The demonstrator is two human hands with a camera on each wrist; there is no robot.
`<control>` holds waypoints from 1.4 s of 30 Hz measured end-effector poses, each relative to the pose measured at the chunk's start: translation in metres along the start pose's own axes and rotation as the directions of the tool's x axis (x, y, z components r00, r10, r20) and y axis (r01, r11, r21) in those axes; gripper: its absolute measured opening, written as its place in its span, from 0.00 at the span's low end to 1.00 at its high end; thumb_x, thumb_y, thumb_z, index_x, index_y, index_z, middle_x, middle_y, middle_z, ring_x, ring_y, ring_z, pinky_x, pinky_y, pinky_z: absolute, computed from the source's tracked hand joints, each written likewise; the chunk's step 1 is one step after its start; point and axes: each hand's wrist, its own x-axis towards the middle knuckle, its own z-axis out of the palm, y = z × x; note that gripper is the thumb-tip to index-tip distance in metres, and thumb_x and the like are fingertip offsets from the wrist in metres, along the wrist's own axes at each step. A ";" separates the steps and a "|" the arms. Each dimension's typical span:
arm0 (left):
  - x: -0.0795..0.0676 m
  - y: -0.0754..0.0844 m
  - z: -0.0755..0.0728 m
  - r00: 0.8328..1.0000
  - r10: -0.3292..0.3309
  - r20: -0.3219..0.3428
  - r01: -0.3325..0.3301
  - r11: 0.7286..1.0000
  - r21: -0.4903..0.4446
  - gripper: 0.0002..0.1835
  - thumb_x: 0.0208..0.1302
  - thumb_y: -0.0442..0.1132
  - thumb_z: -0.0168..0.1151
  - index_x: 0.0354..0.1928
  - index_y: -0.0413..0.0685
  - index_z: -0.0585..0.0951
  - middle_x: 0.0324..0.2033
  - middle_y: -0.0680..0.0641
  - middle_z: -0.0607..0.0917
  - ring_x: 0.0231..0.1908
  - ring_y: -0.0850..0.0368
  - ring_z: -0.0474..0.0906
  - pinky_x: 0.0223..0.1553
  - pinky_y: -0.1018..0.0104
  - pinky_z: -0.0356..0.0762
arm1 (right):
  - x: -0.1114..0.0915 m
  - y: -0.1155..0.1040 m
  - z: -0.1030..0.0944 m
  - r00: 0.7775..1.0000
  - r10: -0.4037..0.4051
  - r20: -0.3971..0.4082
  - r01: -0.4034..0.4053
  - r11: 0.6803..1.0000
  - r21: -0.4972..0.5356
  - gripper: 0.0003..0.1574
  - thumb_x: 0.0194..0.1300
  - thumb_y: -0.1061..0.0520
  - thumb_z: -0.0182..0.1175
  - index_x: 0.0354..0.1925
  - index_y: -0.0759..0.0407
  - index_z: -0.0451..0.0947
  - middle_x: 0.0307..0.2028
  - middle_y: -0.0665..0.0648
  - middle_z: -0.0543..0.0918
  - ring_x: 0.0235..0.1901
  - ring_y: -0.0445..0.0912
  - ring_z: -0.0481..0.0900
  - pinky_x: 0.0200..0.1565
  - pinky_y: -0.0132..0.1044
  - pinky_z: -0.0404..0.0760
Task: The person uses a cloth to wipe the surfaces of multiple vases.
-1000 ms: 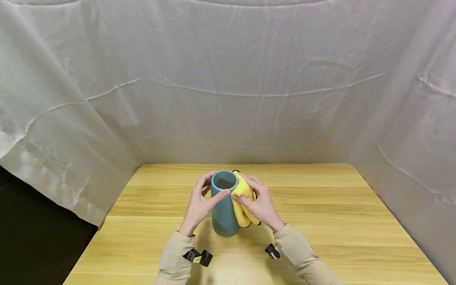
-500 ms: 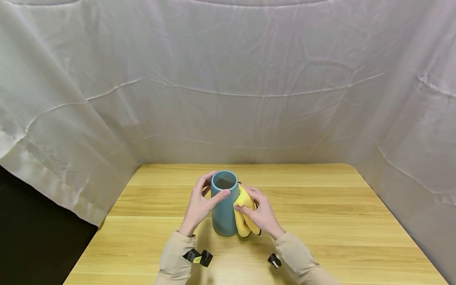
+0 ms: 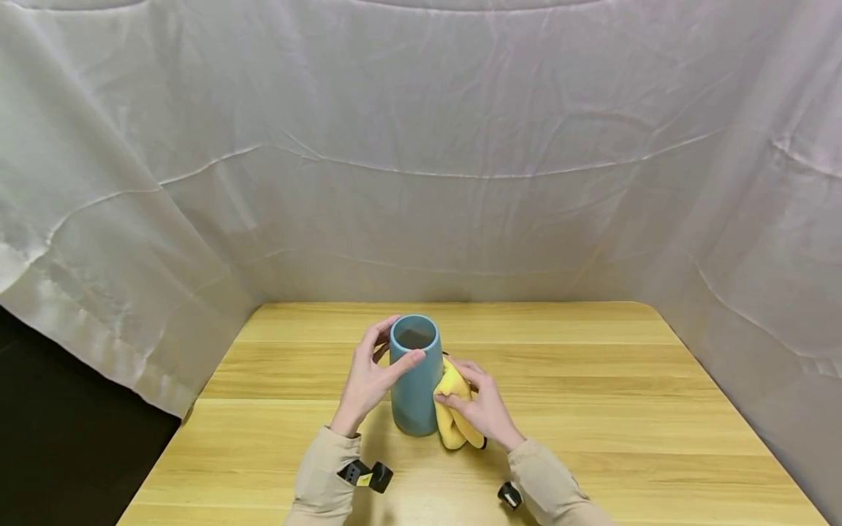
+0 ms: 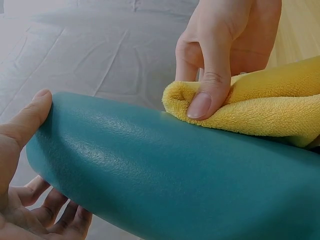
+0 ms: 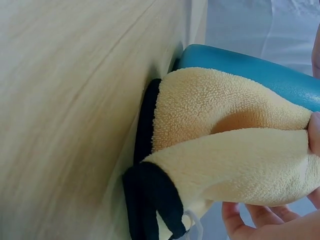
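Note:
A blue-green vase point(image 3: 416, 394) with an open round mouth stands upright on the wooden table. My left hand point(image 3: 370, 376) grips it near the rim, thumb on the near side and fingers round the far left side. In my right hand point(image 3: 485, 405) is a folded yellow towel point(image 3: 454, 409), pinched between thumb and fingers and pressed to the vase's right side. In the left wrist view the right thumb lies on the fuzzy towel point(image 4: 270, 112) against the vase point(image 4: 150, 160). The right wrist view shows the towel's dark edging point(image 5: 152, 195) close to the tabletop.
The light wooden table point(image 3: 625, 409) extends on both sides of the vase. Grey curtains point(image 3: 447, 219) hang behind it and at both sides. A black area point(image 3: 59, 431) lies beyond the table's left edge. Small black wrist cameras point(image 3: 380, 476) sit at the sleeves.
My right hand has slid down the vase's right side with the towel, from near the rim to about mid-height. The left hand and the vase have stayed in place.

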 end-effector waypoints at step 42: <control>-0.001 0.000 0.000 1.000 0.030 0.000 -0.030 1.000 -0.008 0.36 0.58 0.39 0.75 0.68 0.50 0.72 0.60 0.43 0.79 0.60 0.45 0.73 0.69 0.42 0.68 | 0.024 -0.058 -0.013 0.975 -0.216 -0.060 0.219 0.975 0.048 0.38 0.60 0.61 0.72 0.67 0.57 0.74 0.59 0.62 0.80 0.56 0.54 0.79 0.53 0.35 0.81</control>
